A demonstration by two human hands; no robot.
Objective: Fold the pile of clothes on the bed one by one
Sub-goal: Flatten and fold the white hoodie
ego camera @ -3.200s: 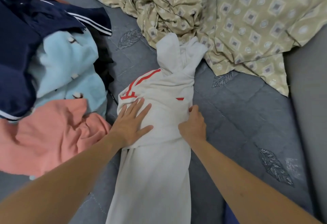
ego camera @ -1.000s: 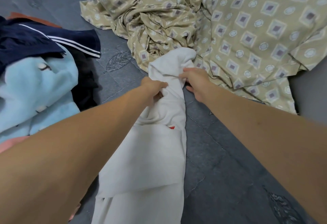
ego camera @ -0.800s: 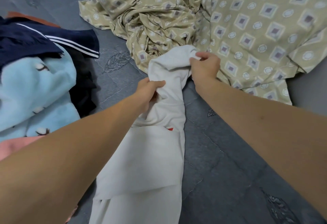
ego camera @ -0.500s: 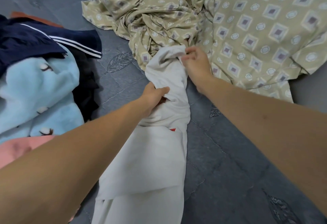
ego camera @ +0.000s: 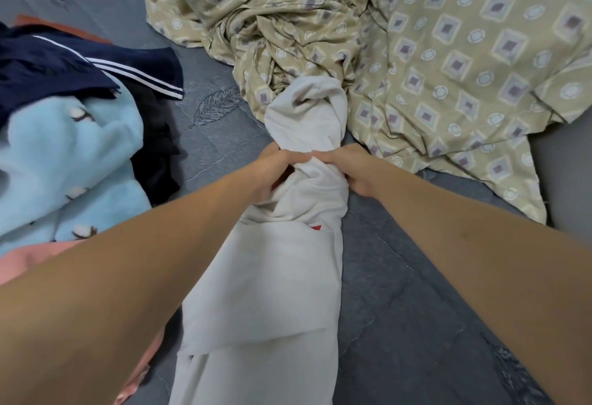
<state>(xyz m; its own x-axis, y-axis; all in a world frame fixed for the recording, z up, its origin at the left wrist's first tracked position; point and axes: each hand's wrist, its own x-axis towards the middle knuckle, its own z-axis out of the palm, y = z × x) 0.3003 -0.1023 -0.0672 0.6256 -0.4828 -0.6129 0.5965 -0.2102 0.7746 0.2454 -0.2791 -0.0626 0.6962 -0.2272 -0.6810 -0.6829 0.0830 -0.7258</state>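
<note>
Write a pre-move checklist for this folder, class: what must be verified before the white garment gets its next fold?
1. Left hand has a grip on the white garment: ok.
2. Right hand grips the same bunched part: ok.
3. Near part of the garment lies flat on the grey bedcover: ok.
4. Far end clear of the patterned sheet: not ok, it touches it.
5. Unfolded pile is apart from the garment: cannot tell, the left arm hides the gap.
</note>
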